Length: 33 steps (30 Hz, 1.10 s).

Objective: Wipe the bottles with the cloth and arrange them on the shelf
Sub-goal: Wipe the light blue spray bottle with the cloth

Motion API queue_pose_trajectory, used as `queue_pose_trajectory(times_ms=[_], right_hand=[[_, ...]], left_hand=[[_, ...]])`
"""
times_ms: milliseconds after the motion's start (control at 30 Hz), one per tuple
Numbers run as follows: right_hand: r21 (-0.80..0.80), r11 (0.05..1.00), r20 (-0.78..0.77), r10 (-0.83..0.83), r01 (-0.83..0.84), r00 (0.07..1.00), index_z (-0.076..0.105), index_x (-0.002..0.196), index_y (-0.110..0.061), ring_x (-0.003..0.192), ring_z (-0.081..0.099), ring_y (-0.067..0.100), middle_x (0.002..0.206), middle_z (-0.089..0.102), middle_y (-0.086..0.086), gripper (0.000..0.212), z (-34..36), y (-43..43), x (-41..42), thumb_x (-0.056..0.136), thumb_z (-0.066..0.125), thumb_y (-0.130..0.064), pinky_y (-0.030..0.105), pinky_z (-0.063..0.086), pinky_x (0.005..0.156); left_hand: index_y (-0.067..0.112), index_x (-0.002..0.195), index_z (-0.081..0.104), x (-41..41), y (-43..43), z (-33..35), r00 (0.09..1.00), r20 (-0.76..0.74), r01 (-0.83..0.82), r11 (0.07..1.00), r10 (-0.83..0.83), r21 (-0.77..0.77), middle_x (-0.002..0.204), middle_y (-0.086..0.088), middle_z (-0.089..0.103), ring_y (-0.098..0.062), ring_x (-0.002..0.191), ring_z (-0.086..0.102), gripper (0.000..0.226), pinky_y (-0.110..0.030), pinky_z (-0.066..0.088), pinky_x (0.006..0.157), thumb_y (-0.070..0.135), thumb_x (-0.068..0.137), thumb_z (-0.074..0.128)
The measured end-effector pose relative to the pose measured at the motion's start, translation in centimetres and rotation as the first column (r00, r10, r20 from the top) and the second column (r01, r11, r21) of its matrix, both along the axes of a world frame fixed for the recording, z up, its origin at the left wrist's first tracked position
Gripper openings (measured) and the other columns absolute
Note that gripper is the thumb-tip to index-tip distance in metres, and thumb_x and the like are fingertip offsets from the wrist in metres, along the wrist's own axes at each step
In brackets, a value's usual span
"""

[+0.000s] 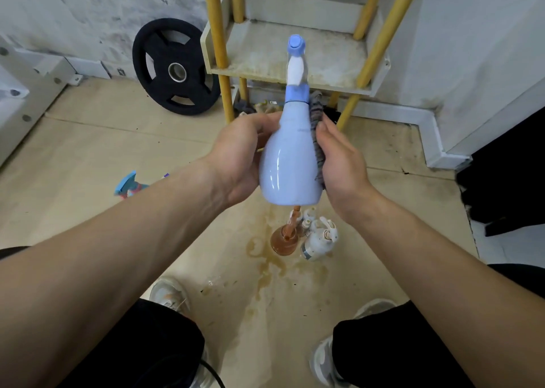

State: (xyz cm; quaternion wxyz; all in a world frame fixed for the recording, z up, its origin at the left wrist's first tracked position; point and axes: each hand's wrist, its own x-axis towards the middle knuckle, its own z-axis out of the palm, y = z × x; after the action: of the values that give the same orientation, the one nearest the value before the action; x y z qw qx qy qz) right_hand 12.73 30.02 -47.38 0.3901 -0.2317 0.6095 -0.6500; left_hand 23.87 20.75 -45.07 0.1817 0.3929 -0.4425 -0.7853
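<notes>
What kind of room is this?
Probably a storage or utility corner, maybe near a home gym: a black weight plate leans on the wall, a grubby shelf with yellow poles stands beside it, and spray bottles sit on the stained floor.

cloth (317, 139) mostly hidden, floor sprayer (128, 185) blurred (blue)

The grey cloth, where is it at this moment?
In the head view, near the centre: the right hand holds the cloth against the right side of the blue spray bottle, which the left hand grips in front of the shelf.
</notes>
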Motion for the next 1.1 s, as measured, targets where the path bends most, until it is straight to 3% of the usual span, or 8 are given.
queue_pose_trajectory(times_ms=[100, 233, 467, 633, 733, 867, 1033, 1100], right_hand=[[0.068, 0.994, 0.091, -0.088, 0.082, 0.992, 0.061, 0.138, -0.012, 0.102, 0.070, 0.020, 0.126, 0.071, 0.011, 0.036, 0.4, 0.0, -0.6, 0.109, 0.044, -0.024, 0.037, 0.057, 0.091], [0.070, 0.993, 0.187, -0.105, 0.093, 0.977, 0.064, 0.126, -0.001, 0.100, 0.065, 0.031, 0.111, 0.069, 0.017, 0.041, 0.3, 0.1, -0.3, 0.107, 0.045, -0.032, 0.058, 0.050, 0.100], [-0.068, 0.998, -0.087, 0.001, -0.007, 0.996, 0.047, 0.142, -0.025, 0.099, 0.066, -0.005, 0.118, 0.066, -0.013, 0.035, 0.2, 0.0, 0.6, 0.112, 0.033, -0.016, 0.017, 0.051, 0.087], [-0.084, 0.993, -0.327, 0.052, -0.084, 0.944, 0.032, 0.158, -0.022, 0.148, 0.036, 0.008, 0.162, 0.037, -0.005, 0.055, 0.2, 0.3, 1.5, 0.103, 0.038, -0.022, 0.037, 0.028, 0.124], [-0.045, 0.989, -0.475, 0.105, -0.143, 0.874, 0.031, 0.157, -0.020, 0.154, 0.014, 0.000, 0.169, 0.017, -0.005, 0.055, -0.2, 0.8, 2.2, 0.103, 0.036, -0.018, 0.023, 0.016, 0.125], [-0.054, 0.989, -0.563, 0.085, -0.139, 0.822, 0.031, 0.158, -0.014, 0.154, 0.014, 0.001, 0.170, 0.017, -0.002, 0.053, -0.2, 0.9, 2.0, 0.105, 0.035, -0.015, 0.028, 0.016, 0.127], [-0.046, 0.999, -0.501, -0.023, 0.000, 0.865, 0.029, 0.159, -0.014, 0.149, 0.024, -0.004, 0.167, 0.025, -0.002, 0.058, 0.1, 0.2, 0.5, 0.102, 0.037, -0.021, 0.016, 0.023, 0.120], [-0.025, 1.000, -0.542, -0.020, 0.008, 0.840, 0.027, 0.160, -0.015, 0.137, 0.024, -0.022, 0.168, 0.023, -0.003, 0.056, 0.0, 0.3, 0.4, 0.104, 0.037, -0.019, 0.004, 0.023, 0.109]], left_hand=[[0.022, 0.131, 0.067, 0.0, 0.0, -0.5, 0.993, -0.027, 0.112, 0.991, -0.115, -0.079, 0.130, -0.007, 0.069, -0.033, 0.125, 0.061, 0.037, -0.053, 0.044, 0.111, 0.023, 0.099, 0.049], [0.022, 0.130, 0.064, -0.1, 0.8, -0.7, 0.980, -0.107, 0.156, 0.984, -0.166, -0.091, 0.119, -0.008, 0.071, -0.026, 0.105, 0.069, 0.034, -0.043, 0.057, 0.091, 0.038, 0.103, 0.052], [0.021, 0.128, 0.064, -0.6, 1.8, 0.0, 0.990, -0.131, 0.041, 0.993, -0.056, -0.112, 0.107, -0.004, 0.073, -0.019, 0.091, 0.071, 0.037, -0.033, 0.058, 0.074, 0.045, 0.104, 0.048], [0.024, 0.121, 0.069, -0.9, 1.2, 0.2, 0.997, -0.071, -0.025, 0.985, 0.013, -0.168, 0.112, -0.007, 0.074, -0.021, 0.096, 0.071, 0.049, -0.041, 0.056, 0.087, 0.057, 0.104, 0.036], [0.023, 0.126, 0.068, -0.8, 0.5, 0.2, 0.995, -0.102, -0.026, 0.987, 0.010, -0.160, 0.117, -0.010, 0.072, -0.024, 0.101, 0.070, 0.054, -0.041, 0.056, 0.090, 0.058, 0.104, 0.034], [0.031, 0.122, 0.067, -0.7, 0.5, 0.0, 0.995, -0.088, 0.027, 0.981, -0.045, -0.190, 0.116, -0.005, 0.074, -0.019, 0.100, 0.071, 0.048, -0.037, 0.058, 0.088, 0.057, 0.105, 0.030], [0.031, 0.140, 0.048, -1.3, 2.0, -0.7, 0.987, -0.058, 0.121, 0.922, -0.153, -0.368, 0.103, 0.037, 0.063, 0.022, 0.090, 0.061, 0.036, -0.003, 0.047, 0.078, 0.040, 0.109, 0.031], [0.027, 0.152, 0.039, -1.4, 2.1, -1.2, 0.987, -0.013, 0.139, 0.888, -0.161, -0.437, 0.122, 0.038, 0.053, 0.029, 0.106, 0.050, 0.045, -0.001, 0.039, 0.095, 0.040, 0.109, 0.033]])
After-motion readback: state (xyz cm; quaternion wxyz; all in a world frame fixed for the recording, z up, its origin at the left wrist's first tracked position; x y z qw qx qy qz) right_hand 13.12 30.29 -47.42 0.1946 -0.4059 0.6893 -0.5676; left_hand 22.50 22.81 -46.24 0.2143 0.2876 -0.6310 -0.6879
